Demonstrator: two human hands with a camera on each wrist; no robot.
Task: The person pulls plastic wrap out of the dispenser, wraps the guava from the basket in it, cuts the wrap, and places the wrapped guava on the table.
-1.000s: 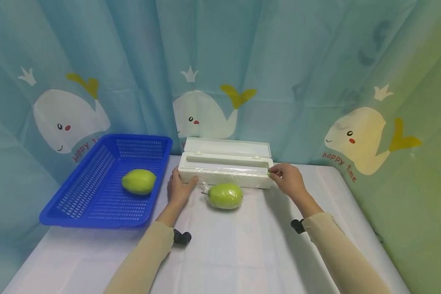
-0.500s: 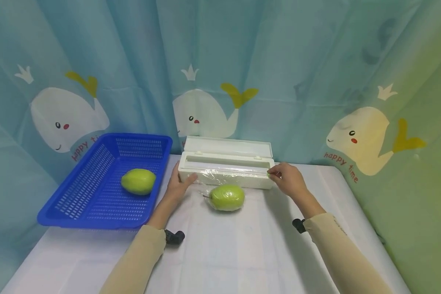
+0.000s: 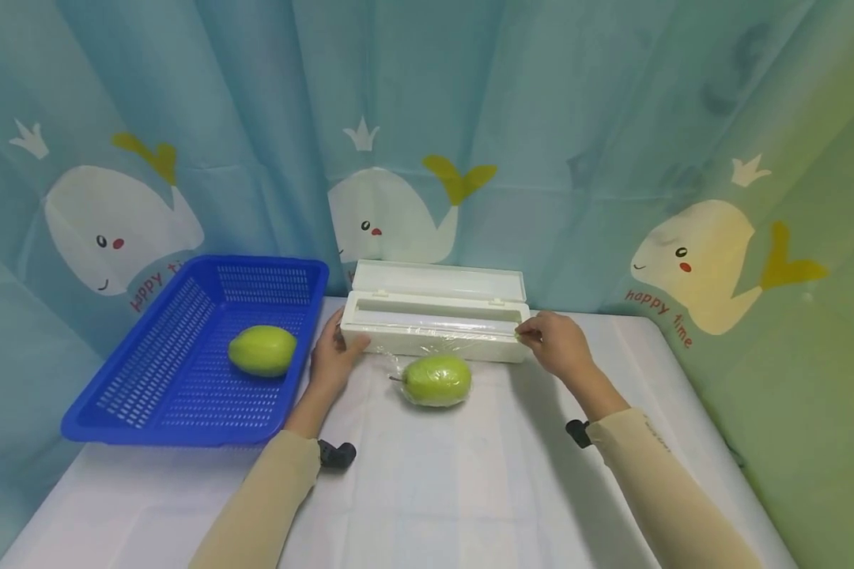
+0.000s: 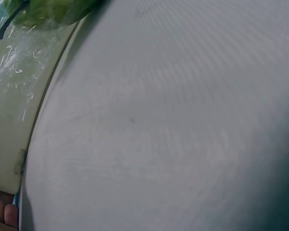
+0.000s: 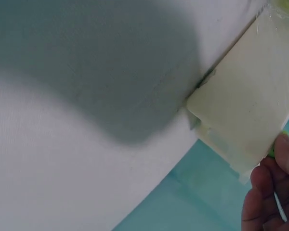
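A white cling film dispenser (image 3: 434,345) stands at the back of the table, its lid tipped back and the film roll (image 3: 434,322) showing inside. At its left end my left hand (image 3: 333,359) grips the box, thumb on the front face. At the right end my right hand (image 3: 558,345) pinches a small green slider (image 5: 271,153) on the front edge. Clear film (image 4: 19,67) runs from the box over a green, pear-like fruit (image 3: 437,381) with a dark stem. This fruit lies on the table just before the box, wrapped in film.
A blue plastic basket (image 3: 178,433) stands to the left, holding another green fruit (image 3: 263,351). Behind the white-covered table (image 3: 441,490) hangs a blue curtain (image 3: 541,118) with whale prints. A green-tinted curtain (image 3: 811,411) borders the right side.
My left hand has shifted a little left around the dispenser's end. The right hand keeps its pinch at the right end. The whole head view has shifted slightly.
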